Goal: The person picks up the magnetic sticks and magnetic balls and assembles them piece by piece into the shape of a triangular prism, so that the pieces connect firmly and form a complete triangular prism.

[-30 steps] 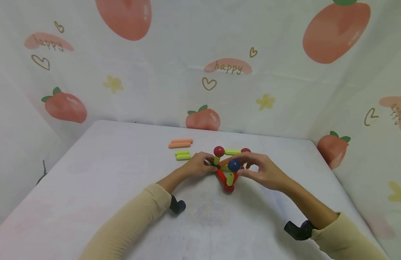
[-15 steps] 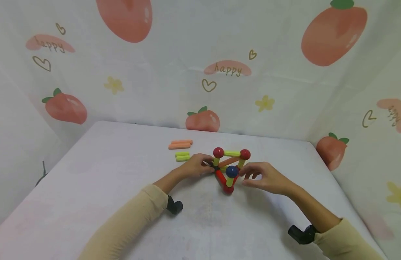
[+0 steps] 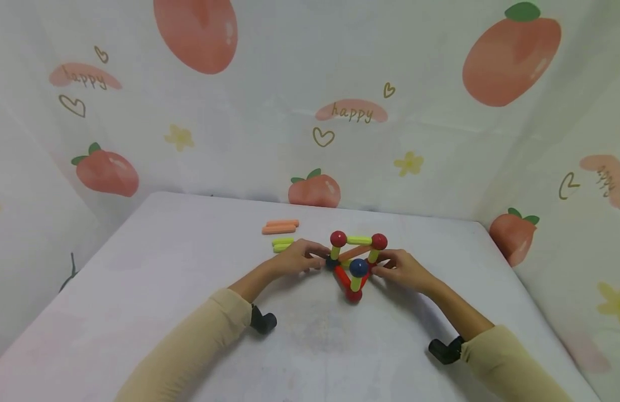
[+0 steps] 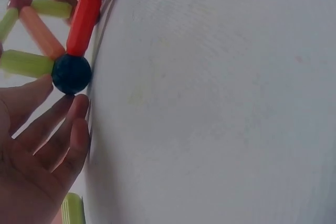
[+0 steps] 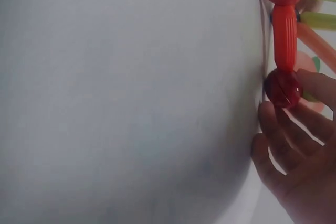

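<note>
A ball-and-rod building toy (image 3: 342, 275) stands on the table, its lower red rods forming a triangle with yellow-green uprights above. Two red balls at its back top are joined by a yellow-green rod (image 3: 359, 240). A blue ball (image 3: 359, 268) tops the front upright, over a red ball (image 3: 354, 295) at the base. My left hand (image 3: 294, 259) holds the dark blue corner ball (image 4: 72, 73) between thumb and fingertips. On the opposite corner, my right hand (image 3: 402, 271) pinches a red ball (image 5: 283, 87), mostly hidden in the head view.
Two orange rods (image 3: 280, 229) lie side by side behind my left hand. Nearer to it are two yellow-green rods (image 3: 282, 242), partly covered by the hand. A printed cloth (image 3: 239, 139) hangs behind the table's far edge (image 3: 420, 215).
My right hand has left the blue ball on the front upright and gone down to the red corner ball at the right. My left hand stays at its corner.
</note>
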The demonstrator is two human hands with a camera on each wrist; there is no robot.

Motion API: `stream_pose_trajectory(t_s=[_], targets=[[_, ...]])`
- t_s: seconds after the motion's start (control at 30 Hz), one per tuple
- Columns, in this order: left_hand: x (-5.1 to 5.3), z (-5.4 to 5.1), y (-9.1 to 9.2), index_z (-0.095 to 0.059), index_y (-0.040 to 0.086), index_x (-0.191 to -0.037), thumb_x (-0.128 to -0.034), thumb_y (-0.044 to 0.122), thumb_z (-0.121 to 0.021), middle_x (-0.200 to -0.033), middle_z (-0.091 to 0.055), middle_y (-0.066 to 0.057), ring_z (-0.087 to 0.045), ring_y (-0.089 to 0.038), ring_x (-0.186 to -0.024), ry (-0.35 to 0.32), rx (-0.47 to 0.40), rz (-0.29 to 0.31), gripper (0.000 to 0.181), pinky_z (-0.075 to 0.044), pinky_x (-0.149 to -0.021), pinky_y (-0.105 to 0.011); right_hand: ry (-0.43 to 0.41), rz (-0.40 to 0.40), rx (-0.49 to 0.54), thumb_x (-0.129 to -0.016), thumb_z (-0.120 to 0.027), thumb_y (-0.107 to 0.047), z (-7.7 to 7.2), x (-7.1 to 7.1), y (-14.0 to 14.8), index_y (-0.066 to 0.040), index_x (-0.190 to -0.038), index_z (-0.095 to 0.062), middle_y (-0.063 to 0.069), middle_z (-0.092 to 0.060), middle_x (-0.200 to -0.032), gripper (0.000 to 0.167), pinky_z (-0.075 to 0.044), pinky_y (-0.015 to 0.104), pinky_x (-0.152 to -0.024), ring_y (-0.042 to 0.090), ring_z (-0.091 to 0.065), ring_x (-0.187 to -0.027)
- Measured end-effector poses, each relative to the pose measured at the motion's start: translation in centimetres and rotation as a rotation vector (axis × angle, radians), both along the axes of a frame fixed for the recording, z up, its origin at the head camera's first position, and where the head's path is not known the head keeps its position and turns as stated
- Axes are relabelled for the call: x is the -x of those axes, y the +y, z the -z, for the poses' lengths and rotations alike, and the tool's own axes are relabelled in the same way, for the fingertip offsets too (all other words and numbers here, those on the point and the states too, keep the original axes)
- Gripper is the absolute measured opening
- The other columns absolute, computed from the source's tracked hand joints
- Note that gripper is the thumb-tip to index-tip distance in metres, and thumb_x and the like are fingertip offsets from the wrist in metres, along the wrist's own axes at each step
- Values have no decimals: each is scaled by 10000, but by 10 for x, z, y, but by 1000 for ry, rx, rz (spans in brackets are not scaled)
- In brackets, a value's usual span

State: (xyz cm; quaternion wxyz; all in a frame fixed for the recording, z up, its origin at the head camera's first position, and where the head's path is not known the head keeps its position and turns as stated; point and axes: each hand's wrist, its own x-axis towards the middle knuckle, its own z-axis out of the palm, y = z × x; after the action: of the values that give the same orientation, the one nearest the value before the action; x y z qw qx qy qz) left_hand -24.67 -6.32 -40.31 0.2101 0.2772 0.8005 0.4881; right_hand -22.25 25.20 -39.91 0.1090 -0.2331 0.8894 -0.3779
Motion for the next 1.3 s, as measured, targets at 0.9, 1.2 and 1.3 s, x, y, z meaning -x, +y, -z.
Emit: stream_pose_trajectory(t_s=[0.9, 1.2, 1.3], targets=[[41, 13, -79, -637, -10, -1246, -930, 25, -617, -1163, -670, -165, -580, -323, -1084, 339, 195, -536, 319, -473, -963, -479, -42, 35, 6, -949, -675, -151, 2, 3, -8, 23, -1233, -629, 121, -689, -1108, 337, -520, 339, -802, 240, -618, -940], [36, 3, -80, -607, 2, -1300, -963, 200, -662, -1163, -686, -181, -607, -334, -1062, 336, 239, -501, 394, -479, -936, -483, -34, 35, -4, -947, -674, -144, 2, 3, -8, 20, -1224, -635, 112, -692, -1095, 324, -522, 333, -789, 228, -613, -920], [32, -3, -77, -506, 0, -1405, -968, 130, -631, -1216, -659, -210, -602, -344, -1130, 231, 111, -517, 473, -476, -962, -476, -38, 39, -14, -948, -674, -150, 2, 3, -8, 14, -1215, -639, 106, -691, -1091, 315, -522, 321, -786, 228, -612, -921]])
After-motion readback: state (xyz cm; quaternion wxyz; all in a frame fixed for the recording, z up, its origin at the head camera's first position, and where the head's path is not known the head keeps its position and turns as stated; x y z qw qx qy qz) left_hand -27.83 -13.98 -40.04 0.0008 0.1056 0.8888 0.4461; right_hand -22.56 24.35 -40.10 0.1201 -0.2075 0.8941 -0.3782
